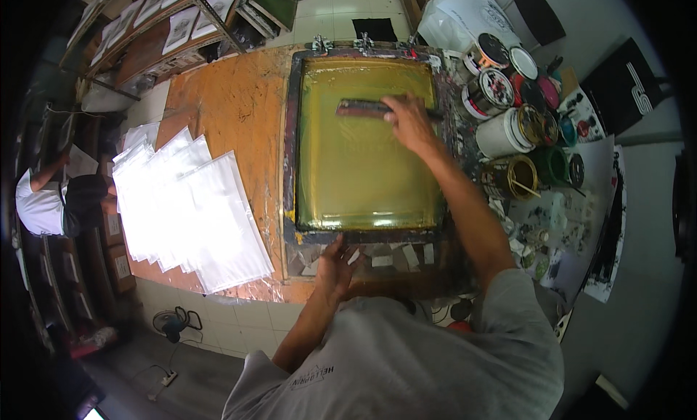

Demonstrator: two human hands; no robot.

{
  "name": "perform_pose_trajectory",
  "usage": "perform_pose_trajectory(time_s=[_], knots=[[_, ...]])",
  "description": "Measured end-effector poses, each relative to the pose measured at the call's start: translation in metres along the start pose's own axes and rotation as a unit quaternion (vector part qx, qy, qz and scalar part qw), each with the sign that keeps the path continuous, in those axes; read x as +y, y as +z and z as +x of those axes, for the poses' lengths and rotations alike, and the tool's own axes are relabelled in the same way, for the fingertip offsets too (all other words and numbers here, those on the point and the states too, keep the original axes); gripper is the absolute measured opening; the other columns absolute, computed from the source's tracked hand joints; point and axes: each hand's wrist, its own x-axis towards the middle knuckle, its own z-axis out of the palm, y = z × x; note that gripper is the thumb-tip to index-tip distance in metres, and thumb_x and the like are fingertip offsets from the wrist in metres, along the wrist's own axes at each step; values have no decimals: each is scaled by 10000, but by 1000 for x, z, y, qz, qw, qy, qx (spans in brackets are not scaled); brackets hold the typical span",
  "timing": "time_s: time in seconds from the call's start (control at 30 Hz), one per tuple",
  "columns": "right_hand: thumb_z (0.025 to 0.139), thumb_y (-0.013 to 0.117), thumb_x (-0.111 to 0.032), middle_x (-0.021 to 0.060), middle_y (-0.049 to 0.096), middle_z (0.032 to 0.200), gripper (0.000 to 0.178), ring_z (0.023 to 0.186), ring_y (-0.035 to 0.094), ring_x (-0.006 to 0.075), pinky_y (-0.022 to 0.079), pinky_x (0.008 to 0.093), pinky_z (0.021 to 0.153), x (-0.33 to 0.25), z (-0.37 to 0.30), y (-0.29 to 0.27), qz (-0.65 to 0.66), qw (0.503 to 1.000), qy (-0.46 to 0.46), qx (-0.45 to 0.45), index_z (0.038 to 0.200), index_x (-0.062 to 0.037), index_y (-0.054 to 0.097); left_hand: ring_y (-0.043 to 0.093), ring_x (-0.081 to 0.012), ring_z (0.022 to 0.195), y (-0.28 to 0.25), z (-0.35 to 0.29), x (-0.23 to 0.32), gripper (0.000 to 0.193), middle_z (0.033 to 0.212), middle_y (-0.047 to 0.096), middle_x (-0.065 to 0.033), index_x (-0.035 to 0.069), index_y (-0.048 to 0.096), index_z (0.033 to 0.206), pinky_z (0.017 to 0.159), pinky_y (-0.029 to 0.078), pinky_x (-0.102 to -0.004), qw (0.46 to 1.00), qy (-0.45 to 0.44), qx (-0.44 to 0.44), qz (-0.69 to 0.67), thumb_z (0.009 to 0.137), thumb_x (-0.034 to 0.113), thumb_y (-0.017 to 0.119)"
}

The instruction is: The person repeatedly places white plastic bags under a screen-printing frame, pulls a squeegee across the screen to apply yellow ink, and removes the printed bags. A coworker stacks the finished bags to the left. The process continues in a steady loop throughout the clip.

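Observation:
A screen printing frame (292,140) with yellow-green mesh (363,180) lies on the table in front of me, and a faint printed design shows in the mesh. My right hand (410,122) is closed round a dark, long-bladed squeegee (363,108), held crosswise over the upper part of the mesh. At the near bar of the frame, my left hand (337,266) has its fingers up against the edge, gripping it; some fingertips are hidden. Hinge clamps (365,39) stand along the frame's far side.
Overlapping clear-white plastic sheets (196,209) cover the left part of the wooden table (225,93). Ink tubs and cans (501,133) crowd the right side. A person (54,198) stands by shelves at far left; a small fan (174,322) sits on the floor.

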Motion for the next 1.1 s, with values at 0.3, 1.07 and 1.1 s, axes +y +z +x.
perform_pose_trajectory(time_s=[0.3, 1.07, 1.1], knots=[[851, 741, -87, 64, 722, 1067, 377, 1083, 616, 308, 453, 488, 930, 60, 99, 69, -122, 986, -21, 113, 1217, -143, 673, 606, -236, 1097, -11, 3, -10, 278, 1148, 594, -50, 117, 530, 1207, 949, 508, -472, 999, 16, 24, -26, 977, 158, 681], [858, 700, -68, 181, 744, 975, 437, 867, 694, 365, 534, 498, 777, 2, 120, 47, -39, 998, -59, -3, 1291, -131, 698, 617, -255, 1158, -4, -16, -9, 241, 1138, 569, -59, 95, 520, 1157, 977, 525, -491, 998, 57, -6, 24, 984, 134, 684], [865, 702, -81, 177, 742, 993, 405, 904, 694, 358, 530, 494, 777, 6, 122, 52, -53, 997, -47, -17, 1268, -128, 708, 613, -258, 1167, -5, -15, -9, 250, 1137, 567, -63, 89, 515, 1161, 973, 523, -490, 998, 63, -14, 24, 984, 139, 683]])
